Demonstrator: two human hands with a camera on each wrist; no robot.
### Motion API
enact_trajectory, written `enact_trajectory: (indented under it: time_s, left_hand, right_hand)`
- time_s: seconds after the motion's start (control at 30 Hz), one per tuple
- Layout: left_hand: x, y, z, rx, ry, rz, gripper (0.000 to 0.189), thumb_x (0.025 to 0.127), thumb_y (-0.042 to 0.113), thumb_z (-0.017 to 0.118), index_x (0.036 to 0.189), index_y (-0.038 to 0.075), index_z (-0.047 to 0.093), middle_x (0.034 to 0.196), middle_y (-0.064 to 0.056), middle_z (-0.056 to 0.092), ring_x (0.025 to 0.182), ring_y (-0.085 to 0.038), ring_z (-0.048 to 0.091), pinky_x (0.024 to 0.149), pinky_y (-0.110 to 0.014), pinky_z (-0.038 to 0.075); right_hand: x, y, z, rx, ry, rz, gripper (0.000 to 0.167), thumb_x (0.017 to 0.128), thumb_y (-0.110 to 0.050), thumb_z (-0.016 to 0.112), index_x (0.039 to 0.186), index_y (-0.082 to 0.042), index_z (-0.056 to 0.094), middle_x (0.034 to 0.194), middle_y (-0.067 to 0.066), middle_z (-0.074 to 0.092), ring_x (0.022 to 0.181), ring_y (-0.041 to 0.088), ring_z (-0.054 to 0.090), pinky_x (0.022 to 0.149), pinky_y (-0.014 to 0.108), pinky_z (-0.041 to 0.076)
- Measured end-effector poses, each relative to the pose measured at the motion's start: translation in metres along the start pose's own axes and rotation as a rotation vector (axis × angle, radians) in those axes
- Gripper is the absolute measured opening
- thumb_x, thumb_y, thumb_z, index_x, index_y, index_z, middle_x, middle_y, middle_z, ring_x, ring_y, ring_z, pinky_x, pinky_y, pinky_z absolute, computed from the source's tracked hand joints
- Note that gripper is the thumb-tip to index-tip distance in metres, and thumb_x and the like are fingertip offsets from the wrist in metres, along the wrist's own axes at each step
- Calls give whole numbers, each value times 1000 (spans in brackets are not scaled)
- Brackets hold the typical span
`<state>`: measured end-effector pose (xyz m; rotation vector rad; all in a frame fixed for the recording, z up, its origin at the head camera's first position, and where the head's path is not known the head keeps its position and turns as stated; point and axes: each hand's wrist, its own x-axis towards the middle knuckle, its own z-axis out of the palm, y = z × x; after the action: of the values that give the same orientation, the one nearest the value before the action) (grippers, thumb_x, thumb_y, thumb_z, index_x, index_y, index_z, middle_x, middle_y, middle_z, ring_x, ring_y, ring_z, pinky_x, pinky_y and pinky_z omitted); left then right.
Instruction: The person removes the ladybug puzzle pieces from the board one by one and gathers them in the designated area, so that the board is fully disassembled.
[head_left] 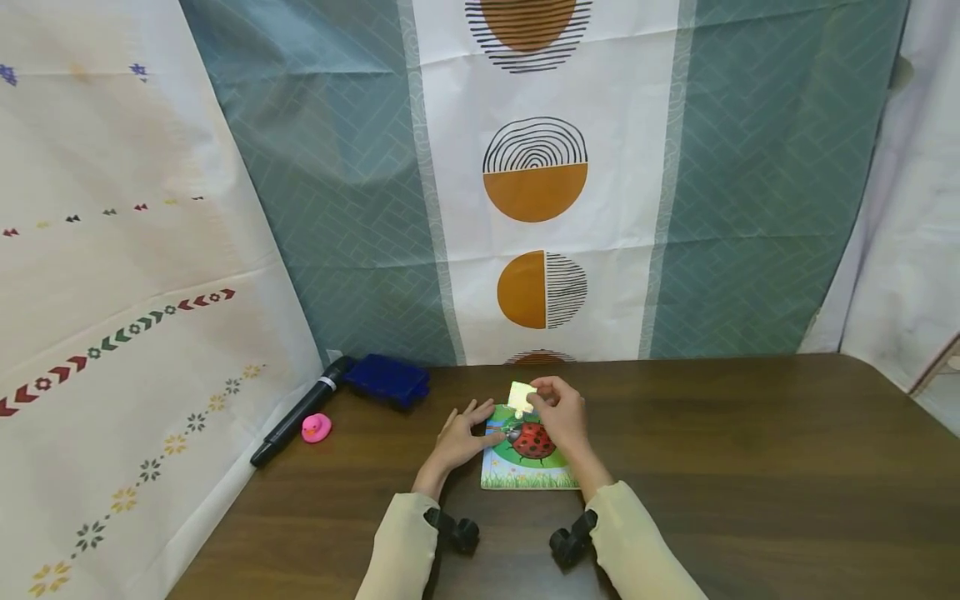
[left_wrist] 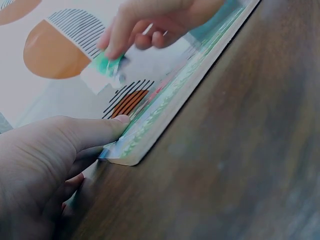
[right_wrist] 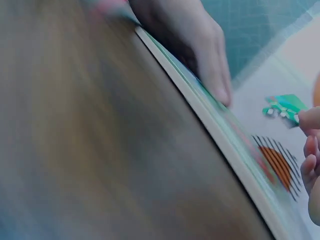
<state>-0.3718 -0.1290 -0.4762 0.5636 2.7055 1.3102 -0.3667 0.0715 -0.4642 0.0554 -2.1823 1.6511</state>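
A square ladybug puzzle [head_left: 501,478] lies flat on the brown table. Above its back edge, my right hand [head_left: 564,419] pinches a puzzle piece [head_left: 517,394] between thumb and fingers; the piece looks pale from the head and shows green in the left wrist view. My left hand [head_left: 457,440] rests at the puzzle's left side, its fingers spread and fairly straight. In the left wrist view the thumb of the left hand [left_wrist: 65,140] presses on the puzzle's top near a corner. The right wrist view shows the piece [right_wrist: 284,106] lifted clear of the board.
To the left on the table [head_left: 735,467] sit a pink rubber duck [head_left: 316,428], a long black tube-like object [head_left: 296,421] with a pale band, and a dark blue object [head_left: 388,380]. Patterned cloths hang behind and at the left. Black wrist mounts [head_left: 572,540] sit at both cuffs.
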Motion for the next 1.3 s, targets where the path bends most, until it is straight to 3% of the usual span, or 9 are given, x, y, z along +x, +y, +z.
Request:
enact_trajectory:
  time_s: [0.27, 0.47, 0.57, 0.7, 0.77, 0.87, 0.97, 1.1, 1.3]
  left_hand:
    - [3, -1, -7, -7, -6, 32, 65, 91, 29, 68, 147, 7, 44, 158, -7, 36, 153, -33, 15, 124, -57, -3]
    - [1, -1, -14, 14, -6, 45, 64, 92, 27, 68, 146, 4, 44, 158, -9, 37, 152, -35, 15, 123, -58, -3]
    - [0, -1, -15, 21, -5, 48, 64, 92, 27, 68, 146, 3, 44, 157, -10, 37, 152, -35, 16, 123, -59, -3]
    - [0, -1, -12, 23, -3, 47, 64, 92, 27, 68, 147, 4, 44, 157, -10, 37, 152, -36, 16, 123, -59, -2]
    - [1, 0, -9, 13, -1, 47, 64, 91, 27, 68, 146, 4, 44, 157, -10, 37, 152, -36, 17, 123, -59, -2]
    - [1, 1, -4, 8, -13, 58, 64, 92, 28, 67, 147, 5, 44, 157, -9, 37, 152, -36, 16, 123, -59, -3]
    - [-1, 1, -1, 5, -18, 68, 64, 92, 28, 67, 147, 4, 44, 157, -10, 37, 152, -37, 17, 122, -61, -2]
    - [-8, -1, 0, -4, 1, 29, 64, 90, 27, 69, 146, 5, 46, 157, -9, 39, 151, -37, 17, 120, -65, -2]
    - [-5, -3, -1, -17, 9, 36, 64, 90, 29, 69, 146, 6, 46, 156, -7, 39, 152, -35, 18, 121, -63, -1]
  right_hand:
    - [32, 26, -59, -37, 140, 68, 21, 91, -11, 67, 110, -2, 66, 105, 20, 68, 75, -7, 52, 71, 11, 44]
    - [42, 45, -99, -128, 130, 98, 26, 92, -17, 67, 114, -2, 68, 107, 20, 71, 75, -16, 49, 71, 6, 43]
    - [47, 51, -114, -225, 96, 74, 28, 91, -20, 69, 113, -3, 70, 106, 19, 74, 78, -9, 57, 70, 10, 45]
    - [55, 61, -136, -325, 13, 24, 32, 91, -23, 69, 115, -2, 71, 107, 20, 73, 92, 23, 69, 75, 27, 54]
    - [58, 66, -149, -352, -49, 17, 36, 93, -26, 66, 119, -1, 69, 113, 23, 71, 104, 37, 66, 83, 40, 55]
    - [62, 73, -169, -397, -135, 40, 41, 96, -29, 63, 123, 0, 66, 123, 26, 66, 114, 44, 59, 88, 50, 53]
    - [63, 76, -183, -415, -212, 90, 44, 96, -30, 62, 126, 1, 64, 129, 28, 61, 109, 41, 60, 82, 43, 55]
    - [64, 76, -187, -397, -303, 147, 49, 94, -34, 64, 128, 1, 63, 131, 29, 58, 92, 24, 64, 70, 29, 52]
    - [70, 74, -187, -405, -309, 143, 49, 95, -32, 64, 129, 3, 62, 133, 32, 56, 85, 13, 63, 68, 27, 51]
